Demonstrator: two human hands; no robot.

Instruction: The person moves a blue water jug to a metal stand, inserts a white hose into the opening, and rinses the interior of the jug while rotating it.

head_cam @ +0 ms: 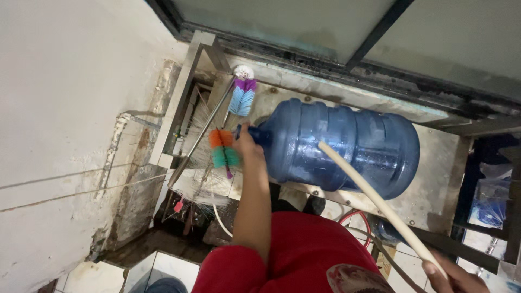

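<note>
A large blue water jug lies on its side on a steel table, its neck pointing left. My left hand is closed around the jug's neck. At the lower right edge, my right hand grips a long pale tube. The tube runs up and to the left across the front of the jug, and its tip rests near the jug's shoulder. My red sleeve fills the bottom centre.
Bottle brushes stand left of the jug: one orange and teal, one purple and blue, plus white bristles below. A stained wall is on the left, dark window frames behind, and a red hose runs under the table.
</note>
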